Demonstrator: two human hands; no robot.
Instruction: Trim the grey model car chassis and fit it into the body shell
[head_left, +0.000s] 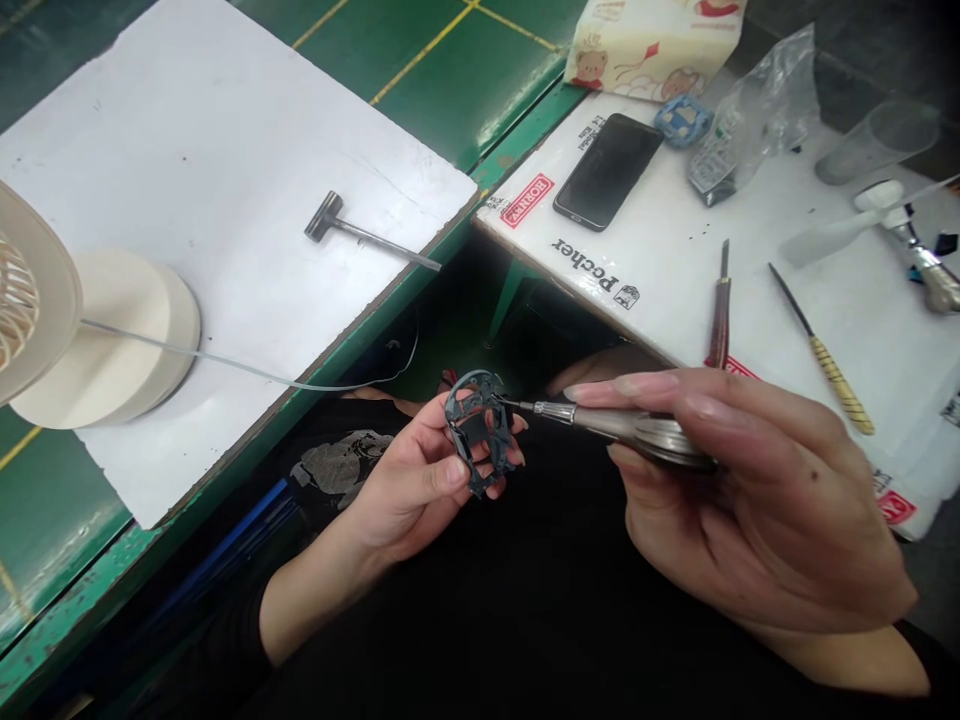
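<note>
My left hand [416, 470] is closed around a small dark grey plastic frame [478, 478] with open gaps in its middle, held above my lap. My right hand [750, 500] grips a silver handpiece [626, 428] with a slim pointed tip. That tip meets the upper right side of the frame, or lies just in front of it; I cannot tell which. Part of the handpiece's body is hidden behind my right fingers.
A small hammer [360, 238] and a pale fan [112, 330] stand on white board at left. The right table holds a phone [609, 172], a red-handled knife [720, 320], a yellow-handled file [836, 375], a plastic bag [757, 115], a blue part [682, 120] and a clear cup [874, 145].
</note>
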